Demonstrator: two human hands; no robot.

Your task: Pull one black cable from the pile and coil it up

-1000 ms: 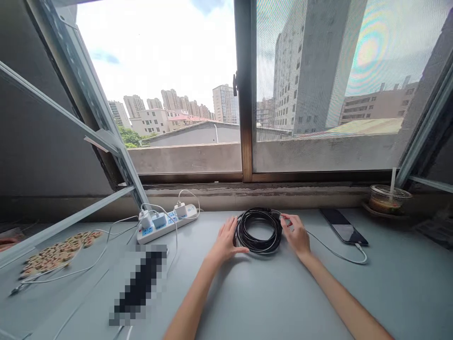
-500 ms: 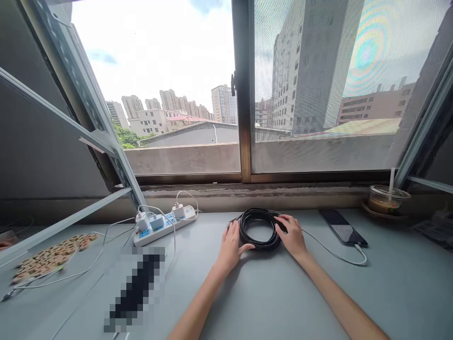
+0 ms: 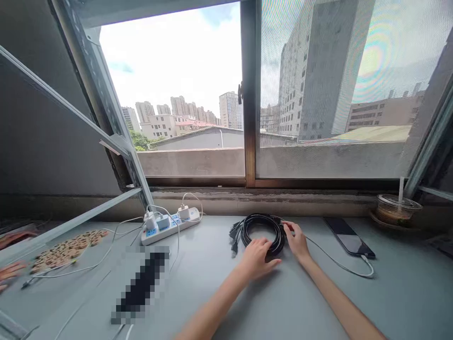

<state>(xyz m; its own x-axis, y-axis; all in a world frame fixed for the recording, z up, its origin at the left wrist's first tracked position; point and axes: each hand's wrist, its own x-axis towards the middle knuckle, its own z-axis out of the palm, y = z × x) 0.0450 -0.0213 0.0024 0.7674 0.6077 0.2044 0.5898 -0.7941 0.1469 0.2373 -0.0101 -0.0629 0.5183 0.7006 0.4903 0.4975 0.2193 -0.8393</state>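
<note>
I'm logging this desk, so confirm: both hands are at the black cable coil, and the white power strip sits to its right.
Wrong side: in the head view, the white power strip sits left of the black cable coil. Left hand and right hand are at it.

A smooth, matte grey-blue tabletop carries everything. A round coil of glossy black cable lies flat under the fingers of the left hand and just left of the right hand. Left of the left hand are a long white plastic power strip with blue sockets, a dark elongated object, pixelated, and, farthest out, small tan flat pieces among thin white cables. To the right hand's right lie a slim black rectangular phone, a white charging cord plugged into it, and, farther off, a round brownish dish.
</note>
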